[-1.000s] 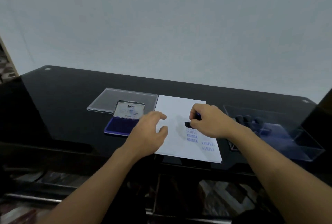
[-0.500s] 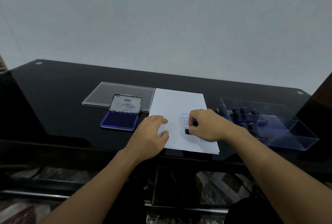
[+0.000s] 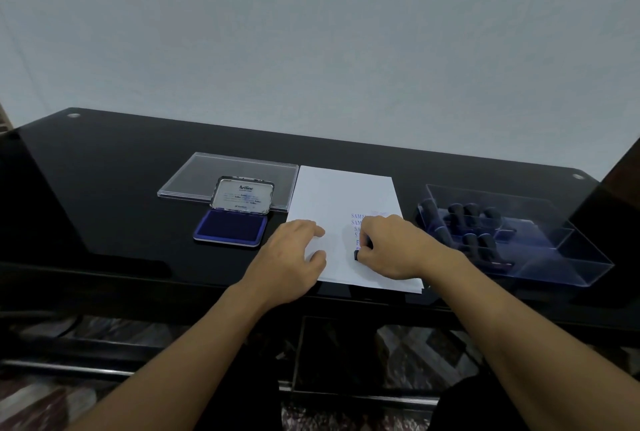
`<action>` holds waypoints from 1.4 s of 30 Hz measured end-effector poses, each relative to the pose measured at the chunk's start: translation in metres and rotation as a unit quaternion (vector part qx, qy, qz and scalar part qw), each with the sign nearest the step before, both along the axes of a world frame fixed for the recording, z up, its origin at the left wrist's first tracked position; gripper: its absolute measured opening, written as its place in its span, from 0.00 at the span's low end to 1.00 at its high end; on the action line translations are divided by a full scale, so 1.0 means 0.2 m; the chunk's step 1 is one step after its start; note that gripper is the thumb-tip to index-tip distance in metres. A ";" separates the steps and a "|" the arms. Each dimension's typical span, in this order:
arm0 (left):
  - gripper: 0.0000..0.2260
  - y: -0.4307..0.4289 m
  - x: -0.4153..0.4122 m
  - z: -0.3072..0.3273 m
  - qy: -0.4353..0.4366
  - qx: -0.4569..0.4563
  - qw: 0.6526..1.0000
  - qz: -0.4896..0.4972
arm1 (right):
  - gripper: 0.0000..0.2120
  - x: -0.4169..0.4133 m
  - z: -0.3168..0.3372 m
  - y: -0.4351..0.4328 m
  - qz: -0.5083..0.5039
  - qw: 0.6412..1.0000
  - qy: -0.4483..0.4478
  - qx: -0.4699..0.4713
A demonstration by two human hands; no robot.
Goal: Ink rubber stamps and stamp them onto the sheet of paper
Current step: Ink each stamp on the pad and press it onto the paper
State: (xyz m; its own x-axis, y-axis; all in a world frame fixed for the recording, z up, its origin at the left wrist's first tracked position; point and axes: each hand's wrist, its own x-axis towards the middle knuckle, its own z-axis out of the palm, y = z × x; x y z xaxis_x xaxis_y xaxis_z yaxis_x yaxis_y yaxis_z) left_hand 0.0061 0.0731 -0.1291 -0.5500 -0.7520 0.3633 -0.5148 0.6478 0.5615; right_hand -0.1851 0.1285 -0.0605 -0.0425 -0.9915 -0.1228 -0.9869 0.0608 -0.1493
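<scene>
A white sheet of paper (image 3: 332,198) lies on the black glass table (image 3: 114,185), with blue stamped words showing near its right side. My right hand (image 3: 394,245) grips a small black rubber stamp (image 3: 357,254) and holds it down on the lower part of the sheet. My left hand (image 3: 294,256) rests flat on the paper's left lower edge, fingers spread. An open blue ink pad (image 3: 230,228) with its raised lid sits left of the sheet.
A clear plastic lid (image 3: 207,174) lies behind the ink pad. At the right stands a clear plastic box (image 3: 568,257) holding several black-handled stamps (image 3: 471,214). The table's front edge runs just below the paper.
My right hand has carried the stamp from mid-sheet down toward the lower part of the paper and set it there. My left hand has settled flat on the sheet's edge.
</scene>
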 end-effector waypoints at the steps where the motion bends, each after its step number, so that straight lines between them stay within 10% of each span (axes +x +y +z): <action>1: 0.16 0.00 0.00 0.00 -0.007 -0.004 1.000 0.001 | 0.04 0.00 0.00 0.00 -0.002 1.000 -0.004 0.000; 42: 0.09 -0.15 0.36 0.23 0.047 0.016 0.994 0.093 | 0.04 0.16 0.28 -0.17 0.028 0.990 -0.112 -0.085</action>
